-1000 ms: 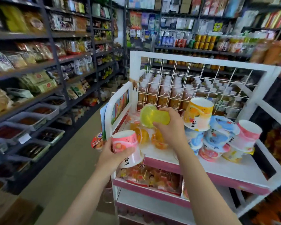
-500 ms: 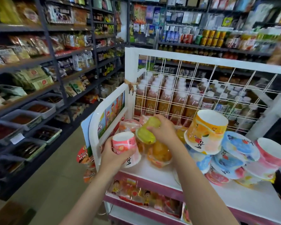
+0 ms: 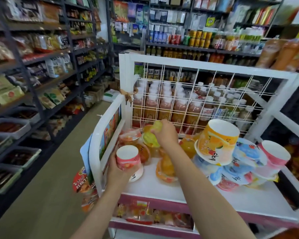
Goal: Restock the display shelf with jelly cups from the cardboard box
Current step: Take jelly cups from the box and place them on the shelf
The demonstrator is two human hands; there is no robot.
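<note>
My right hand [image 3: 166, 133] grips a yellow-green jelly cup [image 3: 151, 137] and holds it down among the orange jelly cups [image 3: 166, 167] at the back left of the white display shelf [image 3: 162, 188]. My left hand [image 3: 118, 170] holds a pink jelly cup [image 3: 128, 157] upside down at the shelf's left front edge. A big orange cup [image 3: 217, 140] lies tilted on a heap of blue and pink cups [image 3: 248, 163] on the right. The cardboard box is out of view.
A white wire grid [image 3: 193, 100] backs the shelf, with rows of drink bottles [image 3: 164, 107] behind it. Dark store racks [image 3: 33, 80] full of snacks line the aisle on the left. A lower pink-edged shelf [image 3: 154, 219] holds more packets.
My right hand has carried the yellow-green cup forward and down into the back-left group of cups. My left hand keeps its hold on the pink cup, now closer to the shelf.
</note>
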